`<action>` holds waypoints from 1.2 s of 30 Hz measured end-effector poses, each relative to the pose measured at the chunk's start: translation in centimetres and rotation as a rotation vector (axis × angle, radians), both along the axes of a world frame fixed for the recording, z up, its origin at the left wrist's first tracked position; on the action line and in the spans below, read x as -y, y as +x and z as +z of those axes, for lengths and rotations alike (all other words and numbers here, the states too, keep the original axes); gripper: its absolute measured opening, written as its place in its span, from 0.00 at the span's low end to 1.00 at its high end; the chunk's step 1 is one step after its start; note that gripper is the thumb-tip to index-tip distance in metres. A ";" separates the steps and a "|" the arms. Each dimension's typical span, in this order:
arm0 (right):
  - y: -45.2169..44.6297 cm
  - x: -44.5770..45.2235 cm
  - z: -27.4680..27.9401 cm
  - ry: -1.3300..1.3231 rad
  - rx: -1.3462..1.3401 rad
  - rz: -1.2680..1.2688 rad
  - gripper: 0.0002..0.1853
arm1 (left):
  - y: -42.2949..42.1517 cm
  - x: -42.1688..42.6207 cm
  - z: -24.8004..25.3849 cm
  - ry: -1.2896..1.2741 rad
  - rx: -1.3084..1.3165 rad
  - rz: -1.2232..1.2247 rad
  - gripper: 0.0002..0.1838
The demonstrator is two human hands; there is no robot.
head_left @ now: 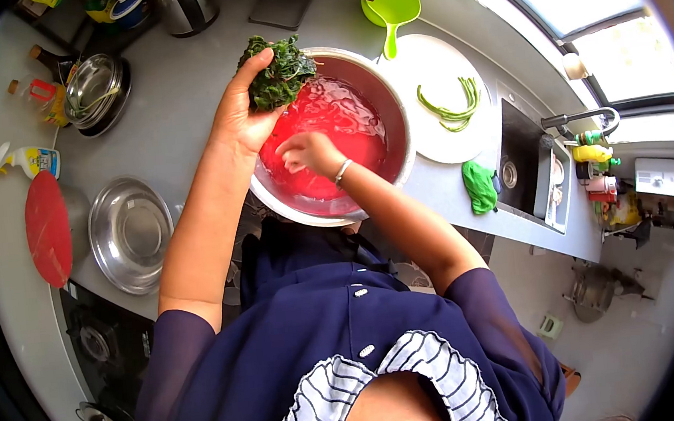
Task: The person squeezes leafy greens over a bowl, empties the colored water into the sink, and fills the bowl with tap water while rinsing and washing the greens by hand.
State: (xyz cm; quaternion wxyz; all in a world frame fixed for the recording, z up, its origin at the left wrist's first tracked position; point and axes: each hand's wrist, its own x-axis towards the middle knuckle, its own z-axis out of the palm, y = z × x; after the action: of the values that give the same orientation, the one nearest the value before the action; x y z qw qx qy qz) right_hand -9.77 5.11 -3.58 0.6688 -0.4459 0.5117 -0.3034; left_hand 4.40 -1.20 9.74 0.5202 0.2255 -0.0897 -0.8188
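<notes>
My left hand [242,116] is closed around a clump of wet, dark green leafy vegetables [280,69], raised over the far left rim of a large metal basin [402,137]. The basin holds rippling red-pink water [337,118]. Over that water is my right hand [312,153], a bracelet at its wrist. Its fingers are curled together and slightly blurred; whatever they may hold cannot be made out. The two hands are apart from each other.
Right of the basin, a white round board [443,141] bears several long green beans [456,108]. Beyond are a green ladle [393,5], a sink [513,167] with a faucet, and a green cloth [480,187]. Leftward sit a steel bowl [131,235], stacked bowls [94,91] and a stove [96,344].
</notes>
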 end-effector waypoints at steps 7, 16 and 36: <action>-1.4 5.2 -0.2 0.091 0.125 -0.538 0.17 | 1.0 0.1 0.4 0.000 -0.017 0.036 0.15; 0.0 8.9 -3.5 -0.009 0.167 -0.536 0.13 | 1.6 -0.6 0.0 0.009 0.020 0.049 0.16; -5.5 -1.2 12.2 0.027 0.428 -0.427 0.16 | -0.6 -2.4 -6.4 0.032 0.003 0.021 0.17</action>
State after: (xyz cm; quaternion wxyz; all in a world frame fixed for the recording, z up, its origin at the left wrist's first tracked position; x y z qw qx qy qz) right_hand -15.23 6.30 8.61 0.6885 -0.2452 0.4451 -0.5175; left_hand 3.79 1.24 3.31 0.5251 0.2359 -0.0750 -0.8142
